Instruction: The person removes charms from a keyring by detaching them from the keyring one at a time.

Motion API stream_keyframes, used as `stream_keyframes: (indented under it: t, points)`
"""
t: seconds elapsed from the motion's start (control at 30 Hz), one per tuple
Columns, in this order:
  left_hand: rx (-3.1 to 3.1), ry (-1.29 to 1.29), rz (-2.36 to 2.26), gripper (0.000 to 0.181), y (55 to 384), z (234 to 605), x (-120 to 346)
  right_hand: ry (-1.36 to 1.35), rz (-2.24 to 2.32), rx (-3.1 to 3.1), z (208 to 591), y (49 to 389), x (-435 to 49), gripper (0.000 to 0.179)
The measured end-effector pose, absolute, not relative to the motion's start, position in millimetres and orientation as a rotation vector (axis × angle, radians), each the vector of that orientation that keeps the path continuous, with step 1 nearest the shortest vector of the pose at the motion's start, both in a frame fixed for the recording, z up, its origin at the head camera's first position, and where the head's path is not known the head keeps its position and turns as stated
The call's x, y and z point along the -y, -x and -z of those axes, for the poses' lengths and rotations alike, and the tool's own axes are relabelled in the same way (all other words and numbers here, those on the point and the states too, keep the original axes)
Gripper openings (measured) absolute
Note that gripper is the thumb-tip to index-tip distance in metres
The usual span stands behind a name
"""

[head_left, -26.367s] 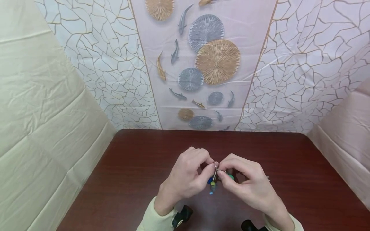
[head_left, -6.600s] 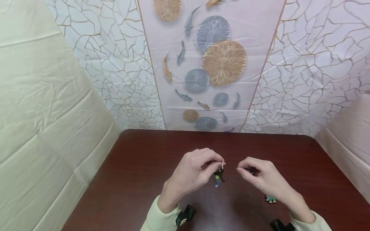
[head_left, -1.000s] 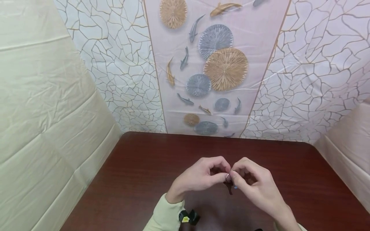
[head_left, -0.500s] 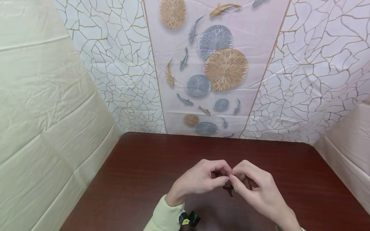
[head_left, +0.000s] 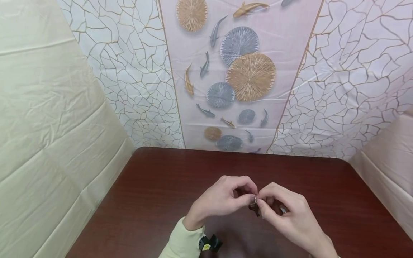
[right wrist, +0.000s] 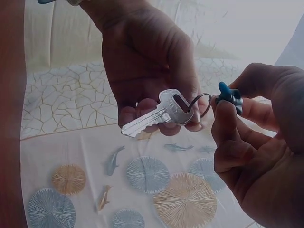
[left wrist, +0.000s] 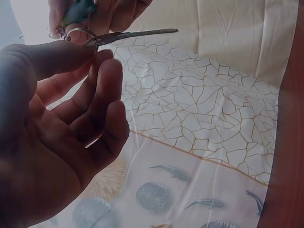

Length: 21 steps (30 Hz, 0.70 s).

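Observation:
My left hand (head_left: 222, 197) pinches a metal key ring (right wrist: 205, 105) between thumb and fingertips. A silver key (right wrist: 154, 115) hangs on that ring; in the head view only a small dark part of the key (head_left: 255, 209) shows below the fingertips. With thumb and index finger my right hand (head_left: 290, 215) pinches a small blue-green charm (right wrist: 231, 99) right beside the ring. In the left wrist view the same charm (left wrist: 80, 13) sits near a short bit of chain at the ring. Whether the charm's link is threaded on the ring cannot be told.
Both hands are above a dark reddish-brown table (head_left: 155, 186). A patterned cloth (head_left: 222, 71) hangs behind its far edge, with plain pale cloths at the left (head_left: 48, 125) and right (head_left: 390, 157). A black wrist camera (head_left: 209, 243) sits on the left sleeve.
Some seconds ago the hands were apart, and a green figure lay on the table by the right wrist. Now the fingertips meet at the ring. Over the last second the right hand has shifted slightly down.

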<state>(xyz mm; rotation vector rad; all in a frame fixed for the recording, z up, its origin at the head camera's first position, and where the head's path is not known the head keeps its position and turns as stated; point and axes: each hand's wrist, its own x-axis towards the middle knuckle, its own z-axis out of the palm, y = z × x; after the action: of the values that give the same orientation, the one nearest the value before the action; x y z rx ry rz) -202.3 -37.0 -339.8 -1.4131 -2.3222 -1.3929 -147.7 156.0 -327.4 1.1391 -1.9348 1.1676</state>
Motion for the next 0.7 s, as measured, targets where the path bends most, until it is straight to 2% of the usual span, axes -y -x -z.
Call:
stream_keyframes:
  t: [0.4,0.7]
  points:
    - [2.312,1.379,1.543,0.002,202.9,337.1,43.3,-1.037,-1.111,2.148,327.8,144.9,-162.8,0.040]
    - [2.307,1.403,1.625,0.005,204.4,336.8,45.8,-1.189,-1.040,2.057,329.0,151.4,-165.5,0.038]
